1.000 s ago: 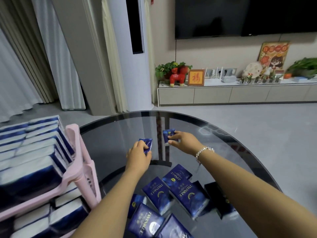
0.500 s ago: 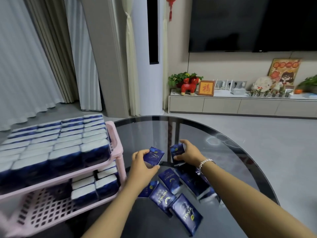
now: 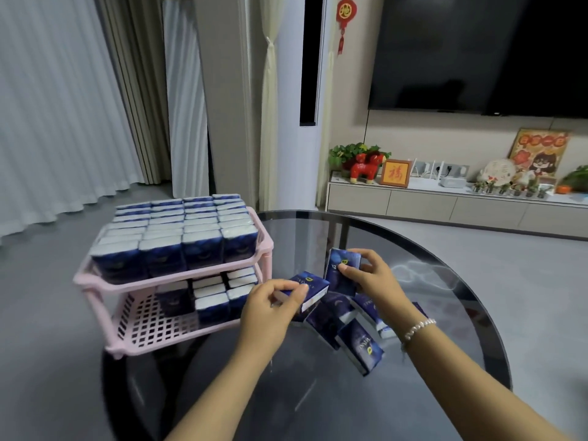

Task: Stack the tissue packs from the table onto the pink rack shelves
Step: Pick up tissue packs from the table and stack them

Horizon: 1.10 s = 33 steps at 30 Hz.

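Observation:
A pink two-shelf rack (image 3: 95,283) stands at the left edge of the round dark glass table (image 3: 445,281). Its top shelf is full of dark blue tissue packs (image 3: 178,240); the lower shelf holds several packs (image 3: 211,299) at its right and is bare at its left. My left hand (image 3: 270,308) grips one blue pack (image 3: 310,286), held just right of the rack's lower shelf. My right hand (image 3: 370,278) grips another pack (image 3: 342,270), upright. Several loose packs (image 3: 359,342) lie on the table under both hands.
A white standing air conditioner (image 3: 305,100) and curtains (image 3: 63,106) are behind the rack. A low TV cabinet (image 3: 445,208) with ornaments and a wall TV (image 3: 477,52) are at the far right. Grey floor surrounds the table.
Both hands lifted their packs off the far table and drew them back over the loose pile, toward the rack. My view turned left, bringing the whole rack into sight.

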### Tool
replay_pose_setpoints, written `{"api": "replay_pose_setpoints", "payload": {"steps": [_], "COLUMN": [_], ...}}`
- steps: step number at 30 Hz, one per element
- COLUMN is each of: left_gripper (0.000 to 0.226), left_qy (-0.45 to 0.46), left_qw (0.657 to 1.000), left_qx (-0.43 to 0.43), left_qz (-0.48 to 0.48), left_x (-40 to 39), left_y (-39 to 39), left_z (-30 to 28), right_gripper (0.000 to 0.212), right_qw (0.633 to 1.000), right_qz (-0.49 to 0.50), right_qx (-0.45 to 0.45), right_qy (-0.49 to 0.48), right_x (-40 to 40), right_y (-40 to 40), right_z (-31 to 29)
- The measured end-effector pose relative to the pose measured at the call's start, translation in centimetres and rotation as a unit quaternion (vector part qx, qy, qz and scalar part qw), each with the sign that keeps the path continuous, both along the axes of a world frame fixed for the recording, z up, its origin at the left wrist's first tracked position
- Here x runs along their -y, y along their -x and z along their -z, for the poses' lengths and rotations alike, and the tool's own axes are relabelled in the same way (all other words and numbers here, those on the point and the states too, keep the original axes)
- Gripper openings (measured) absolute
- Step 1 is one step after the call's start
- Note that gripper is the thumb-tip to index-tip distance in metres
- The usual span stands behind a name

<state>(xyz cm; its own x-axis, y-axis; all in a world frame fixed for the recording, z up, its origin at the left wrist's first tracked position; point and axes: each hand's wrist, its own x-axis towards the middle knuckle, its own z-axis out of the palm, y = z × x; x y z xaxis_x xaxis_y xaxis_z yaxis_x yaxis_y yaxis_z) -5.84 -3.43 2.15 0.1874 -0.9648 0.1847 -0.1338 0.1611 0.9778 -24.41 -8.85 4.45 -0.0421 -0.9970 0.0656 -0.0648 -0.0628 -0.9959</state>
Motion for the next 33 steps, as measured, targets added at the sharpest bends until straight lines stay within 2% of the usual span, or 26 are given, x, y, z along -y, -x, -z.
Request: {"api": "replay_pose_setpoints", "payload": {"steps": [3, 6, 8, 14, 16, 20, 24, 26, 29, 33], "left_gripper": [0.007, 0.032, 0.039, 0.027, 0.026, 0.02, 0.028, 0.032, 0.025, 0.03], "left_qy": [-0.021, -0.068, -0.116, -0.176, -0.179, -0.183, -0.188, -0.195, -0.214, -0.235], "left_qw": [0.999, 0.99, 0.979, 0.929, 0.918, 0.925, 0.948, 0.956, 0.958, 0.949], "left_qx": [-0.035, -0.121, -0.166, -0.319, -0.345, -0.325, -0.226, -0.189, -0.175, -0.19], "left_qz": [-0.025, -0.001, 0.018, 0.066, 0.08, 0.078, 0.124, 0.114, 0.083, 0.09], "left_x": [-1.9, -2.5, -2.7, -3.7, -3.9, -4.0, -4.0, -3.9, -3.6, -3.3], "left_y": [-1.0, -1.6, -1.6, -1.6, -1.8, -2.4, -3.2, -3.4, -3.7, -4.2], "left_z": [-0.3, 0.5, 1.1, 0.6, 0.7, 0.8, 1.4, 1.8, 2.2, 2.6], "right_gripper": [0.021, 0.019, 0.02, 0.021, 0.02, 0.026, 0.029, 0.033, 0.034, 0.027], "right_qw": [0.999, 0.998, 0.998, 0.999, 0.998, 0.996, 0.992, 0.99, 0.987, 0.975], "right_qz": [0.012, 0.027, 0.017, -0.03, -0.045, -0.077, -0.12, -0.139, -0.155, -0.182], "right_qx": [0.034, 0.054, 0.056, 0.034, 0.04, 0.037, 0.026, 0.002, -0.035, -0.119], "right_qy": [0.004, 0.006, 0.01, -0.004, -0.012, -0.023, -0.016, -0.014, -0.027, -0.035], "right_x": [-2.5, -4.3, -5.4, -7.2, -7.4, -7.5, -7.3, -7.1, -6.6, -5.9], "right_y": [-1.2, -2.2, -2.9, -5.4, -6.2, -7.3, -8.1, -8.3, -8.1, -7.4], "right_z": [-0.1, 0.4, 0.9, 2.7, 3.1, 3.3, 3.7, 4.0, 4.2, 4.0]}}
